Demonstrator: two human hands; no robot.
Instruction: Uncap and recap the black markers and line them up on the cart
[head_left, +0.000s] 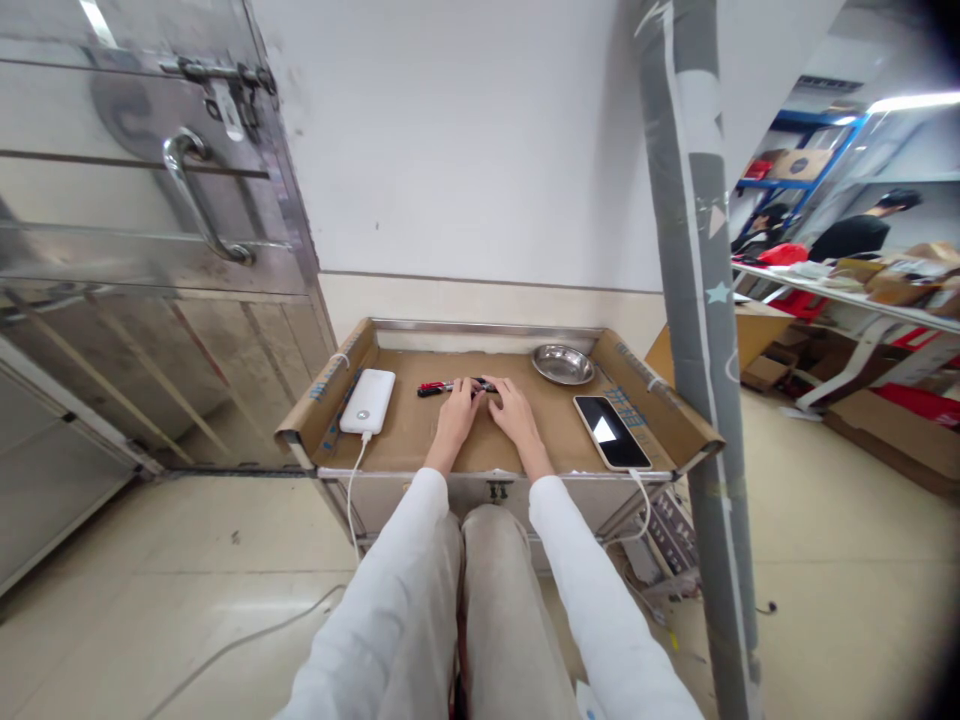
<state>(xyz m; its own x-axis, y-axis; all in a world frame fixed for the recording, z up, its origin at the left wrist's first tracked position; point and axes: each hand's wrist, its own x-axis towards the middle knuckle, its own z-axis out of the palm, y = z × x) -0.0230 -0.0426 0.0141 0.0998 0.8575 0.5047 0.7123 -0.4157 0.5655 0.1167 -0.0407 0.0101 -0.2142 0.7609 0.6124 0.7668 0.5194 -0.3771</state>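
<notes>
We have both hands at a slim black-and-red pen [433, 388] on a brown cardboard-covered table [405, 440].
We judge it best to handle the barrel lightly with the fingertips of both hands, wrists low, so that it does not roll. Left to right: past a flat white plastic power bank [369, 402], the pen's red-and-black end juts out beyond our left hand [456, 408]; the rest lies crosswise at our fingers, partly hidden, reaching our right hand [514, 408]. Whether either grip pinches the pen or merely rests on it, we cannot tell. Farther right sit a round shiny metal dish [562, 366] and, nearer us, a black-screened phone [611, 432] in a pale case, both apart from the pen.
</notes>
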